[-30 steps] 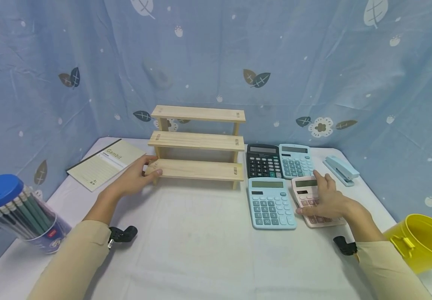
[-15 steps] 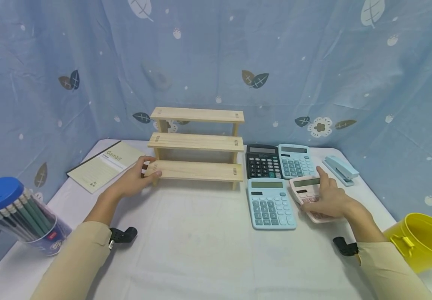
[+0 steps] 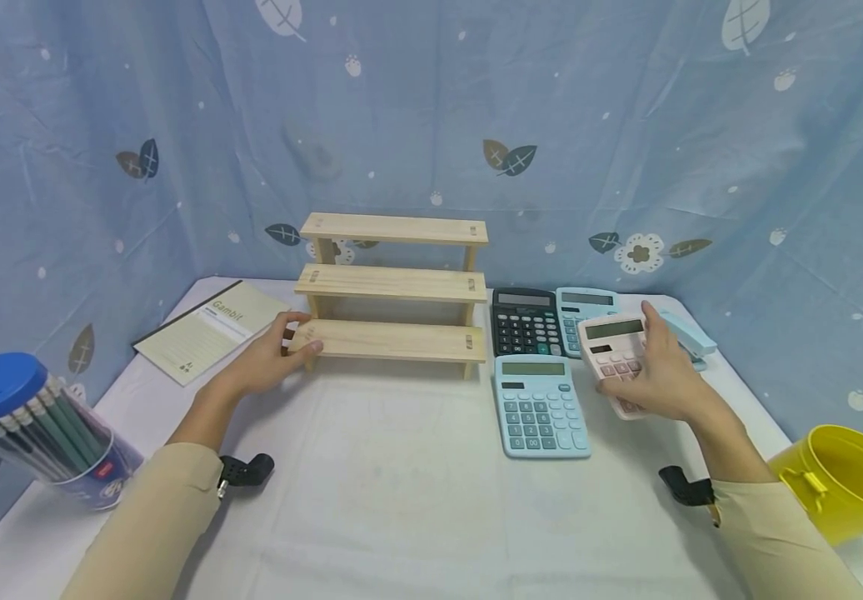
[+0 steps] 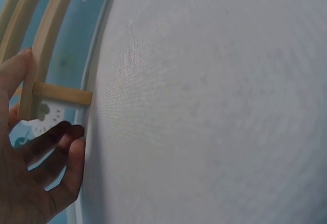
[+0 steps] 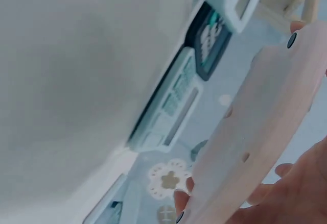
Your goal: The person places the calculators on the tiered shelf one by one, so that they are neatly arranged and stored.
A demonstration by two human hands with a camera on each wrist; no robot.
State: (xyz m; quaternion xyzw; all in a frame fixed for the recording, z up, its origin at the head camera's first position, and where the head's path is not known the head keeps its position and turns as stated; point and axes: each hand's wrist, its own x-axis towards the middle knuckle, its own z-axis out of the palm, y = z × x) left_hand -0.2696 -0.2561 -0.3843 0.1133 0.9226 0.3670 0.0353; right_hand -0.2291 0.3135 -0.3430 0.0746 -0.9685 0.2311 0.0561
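Note:
My left hand (image 3: 266, 363) pinches the left end of the lowest board of a three-tier wooden shelf (image 3: 394, 340). In the left wrist view the thumb lies on that board (image 4: 48, 40), and several fingers curl apart from it below. My right hand (image 3: 660, 375) grips a pale pink calculator (image 3: 611, 335) by its right side, tilted and raised off the table. The right wrist view has the calculator's underside (image 5: 250, 137) facing the camera, with fingers at both ends. Beside it lie a light blue calculator (image 3: 542, 412), a black calculator (image 3: 525, 325) and another blue calculator (image 3: 577, 302), partly covered.
A light blue stapler (image 3: 690, 333) lies behind my right hand, partly hidden. A yellow bucket (image 3: 814, 492) stands at the right edge. On the left are a notepad (image 3: 210, 329) and a blue-lidded tub of pencils (image 3: 49, 433). A patterned blue curtain (image 3: 401, 108) encloses the back.
The right hand has taken hold of the pink calculator and lifted it off the table, up and away from the front. The left hand has stayed at the shelf.

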